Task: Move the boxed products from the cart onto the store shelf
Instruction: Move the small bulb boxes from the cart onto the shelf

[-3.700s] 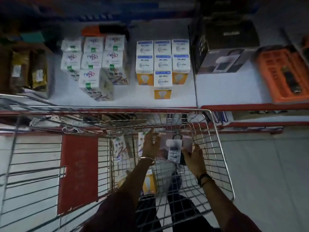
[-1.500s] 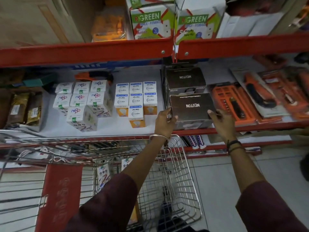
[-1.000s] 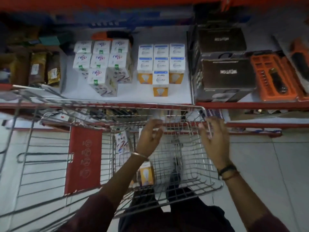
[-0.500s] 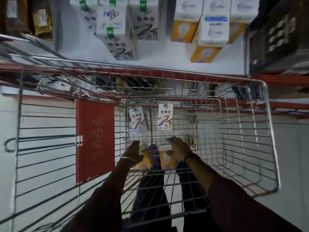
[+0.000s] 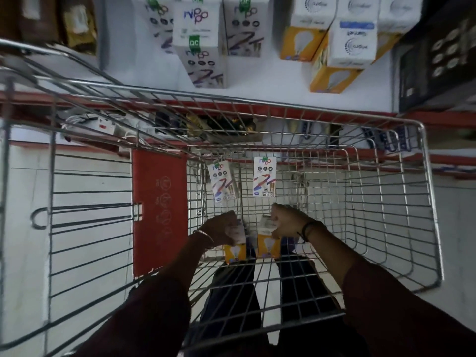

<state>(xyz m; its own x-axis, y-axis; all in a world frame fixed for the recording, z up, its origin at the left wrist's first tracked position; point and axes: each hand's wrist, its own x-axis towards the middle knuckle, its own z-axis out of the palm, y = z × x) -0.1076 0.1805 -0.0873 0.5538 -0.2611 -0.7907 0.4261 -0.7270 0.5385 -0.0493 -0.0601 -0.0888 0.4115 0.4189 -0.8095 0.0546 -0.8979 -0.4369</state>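
Both my hands reach down into the wire cart [image 5: 422, 191]. My left hand [image 5: 221, 228] is closed around the top of a white and orange bulb box [image 5: 234, 251]. My right hand [image 5: 288, 222] grips a second bulb box [image 5: 268, 244] right beside it. Two white battery boxes stand at the cart's far end, one tilted [image 5: 222, 180] and one upright [image 5: 264, 177]. Above the cart lies the white store shelf [image 5: 262, 81] with stacked battery boxes [image 5: 199, 45] and stacked bulb boxes [image 5: 345, 47].
A red panel [image 5: 158, 212] hangs on the cart's left side next to a folded wire flap. A dark box [image 5: 438, 60] sits at the shelf's right end. Brown packets [image 5: 49, 21] stand at the shelf's far left. A lower shelf with cables shows behind the cart rim.
Earlier both hands set a dark box on the shelf, then dropped into the cart. Since half a second ago the fingers have closed around the two bulb boxes.
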